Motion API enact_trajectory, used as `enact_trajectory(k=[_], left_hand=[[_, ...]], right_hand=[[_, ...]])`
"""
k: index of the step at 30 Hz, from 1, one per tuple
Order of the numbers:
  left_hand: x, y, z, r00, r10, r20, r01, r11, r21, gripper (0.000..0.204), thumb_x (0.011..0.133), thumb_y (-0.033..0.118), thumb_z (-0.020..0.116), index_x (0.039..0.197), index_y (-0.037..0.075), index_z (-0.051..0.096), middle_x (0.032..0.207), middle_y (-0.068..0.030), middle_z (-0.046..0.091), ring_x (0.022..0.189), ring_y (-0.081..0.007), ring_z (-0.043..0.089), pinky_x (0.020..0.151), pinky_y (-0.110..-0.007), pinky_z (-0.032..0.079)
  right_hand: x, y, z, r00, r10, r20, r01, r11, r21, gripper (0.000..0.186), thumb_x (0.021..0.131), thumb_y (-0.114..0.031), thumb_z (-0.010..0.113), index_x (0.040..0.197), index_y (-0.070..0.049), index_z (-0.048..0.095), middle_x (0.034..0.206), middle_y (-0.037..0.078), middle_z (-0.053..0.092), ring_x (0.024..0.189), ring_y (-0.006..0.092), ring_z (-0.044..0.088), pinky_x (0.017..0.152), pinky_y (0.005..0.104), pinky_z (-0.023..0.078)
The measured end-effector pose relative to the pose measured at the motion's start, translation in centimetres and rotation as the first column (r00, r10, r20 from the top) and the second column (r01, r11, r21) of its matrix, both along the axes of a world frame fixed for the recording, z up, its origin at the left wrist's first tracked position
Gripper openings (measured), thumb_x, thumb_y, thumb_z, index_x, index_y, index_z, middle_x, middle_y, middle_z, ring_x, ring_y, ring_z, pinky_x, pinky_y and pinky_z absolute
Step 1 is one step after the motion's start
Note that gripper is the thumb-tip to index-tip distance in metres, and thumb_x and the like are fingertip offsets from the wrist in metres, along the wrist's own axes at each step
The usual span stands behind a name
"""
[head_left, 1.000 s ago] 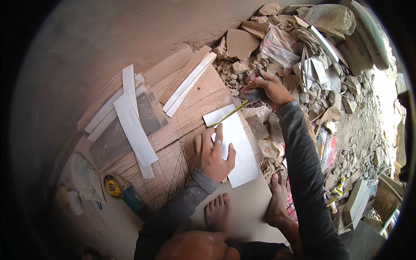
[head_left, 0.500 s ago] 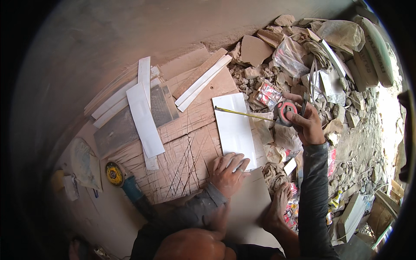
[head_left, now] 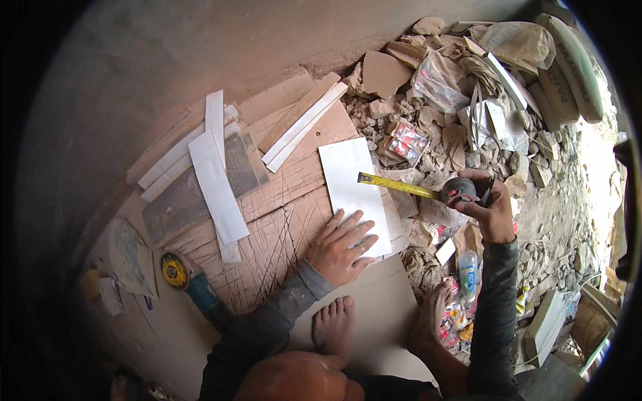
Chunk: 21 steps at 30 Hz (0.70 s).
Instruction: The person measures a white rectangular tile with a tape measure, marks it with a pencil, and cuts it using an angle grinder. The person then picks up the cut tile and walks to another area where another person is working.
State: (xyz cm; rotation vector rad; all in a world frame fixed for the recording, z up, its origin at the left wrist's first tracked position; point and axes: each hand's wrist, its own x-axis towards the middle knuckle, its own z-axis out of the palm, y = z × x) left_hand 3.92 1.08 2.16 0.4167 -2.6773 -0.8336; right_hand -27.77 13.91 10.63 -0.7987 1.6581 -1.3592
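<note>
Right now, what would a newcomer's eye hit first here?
Probably the yellow strip of the tape measure, which the right hand holds right of centre, its tip overlapping the bright white panel in this view. That panel comes next, near the middle, with the left hand spread on its lower part. Then the grinder with its yellow disc, lower left.

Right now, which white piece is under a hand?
The wide piece, partly under the left hand; the narrow strips lie farther left, clear of both hands.
</note>
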Motion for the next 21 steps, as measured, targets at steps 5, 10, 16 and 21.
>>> enact_trajectory(k=[5, 10, 16, 21], left_hand=[[-0.7, -0.8, -0.9, 0.993, 0.083, -0.089, -0.091, 0.992, -0.09, 0.034, 0.085, 0.024, 0.084, 0.115, 0.008, 0.077, 0.125, -0.0073, 0.072, 0.133, -0.0321, 0.059, 0.12, -0.058, 0.036], [-0.2, 1.2, -1.3, 0.878, 0.427, -0.214, -0.425, 0.903, 0.058, 0.03, 0.081, 0.011, 0.085, 0.107, 0.002, 0.072, 0.108, -0.0125, 0.07, 0.11, -0.0336, 0.064, 0.096, -0.047, 0.05], [2.0, 1.9, 0.1, 0.755, 0.639, -0.147, -0.599, 0.763, 0.242, 0.038, 0.082, 0.001, 0.078, 0.117, 0.0, 0.064, 0.108, -0.0186, 0.065, 0.095, -0.0361, 0.064, 0.083, -0.043, 0.053], [1.1, 1.1, 0.2, 0.891, 0.434, -0.136, -0.394, 0.886, 0.245, 0.033, 0.084, 0.0, 0.074, 0.116, -0.004, 0.068, 0.115, -0.0182, 0.066, 0.103, -0.0376, 0.065, 0.089, -0.044, 0.055]], right_hand=[[0.3, 0.7, 0.1, 1.0, -0.008, 0.004, 0.008, 1.0, -0.02, 0.057, 0.074, 0.008, 0.087, 0.127, 0.002, 0.066, 0.114, 0.011, 0.074, 0.103, 0.0188, 0.072, 0.096, 0.0336, 0.057], [1.8, 0.1, -1.0, 0.977, 0.064, -0.204, -0.065, 0.998, 0.0, 0.05, 0.076, 0.007, 0.086, 0.123, 0.001, 0.07, 0.114, 0.01, 0.074, 0.106, 0.0183, 0.072, 0.099, 0.0333, 0.055], [3.9, -0.3, -3.7, 0.955, 0.199, -0.221, -0.198, 0.98, 0.029, 0.048, 0.074, 0.01, 0.083, 0.119, -0.001, 0.072, 0.112, 0.009, 0.074, 0.109, 0.0184, 0.069, 0.102, 0.034, 0.052], [3.3, -0.6, -4.6, 0.94, 0.251, -0.23, -0.248, 0.968, 0.041, 0.047, 0.073, 0.01, 0.079, 0.118, -0.001, 0.073, 0.111, 0.01, 0.074, 0.107, 0.0199, 0.069, 0.1, 0.034, 0.051]])
